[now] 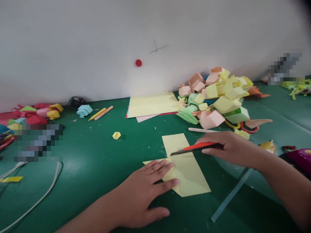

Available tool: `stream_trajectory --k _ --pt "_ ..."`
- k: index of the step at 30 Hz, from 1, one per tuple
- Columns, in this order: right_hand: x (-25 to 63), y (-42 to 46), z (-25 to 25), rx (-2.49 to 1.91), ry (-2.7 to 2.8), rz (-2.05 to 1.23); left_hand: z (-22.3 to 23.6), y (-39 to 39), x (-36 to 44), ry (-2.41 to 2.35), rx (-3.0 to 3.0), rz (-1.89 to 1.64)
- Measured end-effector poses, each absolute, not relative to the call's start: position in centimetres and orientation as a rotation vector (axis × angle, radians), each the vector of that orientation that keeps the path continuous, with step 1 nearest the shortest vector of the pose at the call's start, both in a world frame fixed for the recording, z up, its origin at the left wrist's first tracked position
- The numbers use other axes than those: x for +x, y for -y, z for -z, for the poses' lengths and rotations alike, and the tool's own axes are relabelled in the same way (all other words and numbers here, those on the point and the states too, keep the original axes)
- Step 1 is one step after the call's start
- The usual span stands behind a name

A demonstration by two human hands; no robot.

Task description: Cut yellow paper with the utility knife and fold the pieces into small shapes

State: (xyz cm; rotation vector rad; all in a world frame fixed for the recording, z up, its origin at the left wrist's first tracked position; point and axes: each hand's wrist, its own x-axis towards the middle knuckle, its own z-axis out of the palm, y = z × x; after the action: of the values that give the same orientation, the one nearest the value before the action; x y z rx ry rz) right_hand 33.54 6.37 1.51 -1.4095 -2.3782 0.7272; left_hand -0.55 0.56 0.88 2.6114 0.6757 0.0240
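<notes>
Head view: pinning yellow paper (191,176) flat on the green worktop (92,161) with the left hand (141,195), fingers spread apart. Gripping a cutter (200,146) in the right hand (229,147) with fingers clamped round the red handle, blade tip at the paper, near its left edge. Partway through a cut, at a guess; can't tell how much is sliced, so probably unfinished. Past that, a tiny yellow hexagon (116,135), apparently done. Right at the back, a flat paper stack (152,106), seemingly unused, beside a big heap of folded paper (227,103).
</notes>
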Motion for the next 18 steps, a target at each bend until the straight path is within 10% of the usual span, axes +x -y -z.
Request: stream_trajectory --k 18 --pt "31.5 -5.8 -0.7 -1.446 2.192 -0.629 0.2 -0.6 -0.6 -1.191 2.635 -0.32"
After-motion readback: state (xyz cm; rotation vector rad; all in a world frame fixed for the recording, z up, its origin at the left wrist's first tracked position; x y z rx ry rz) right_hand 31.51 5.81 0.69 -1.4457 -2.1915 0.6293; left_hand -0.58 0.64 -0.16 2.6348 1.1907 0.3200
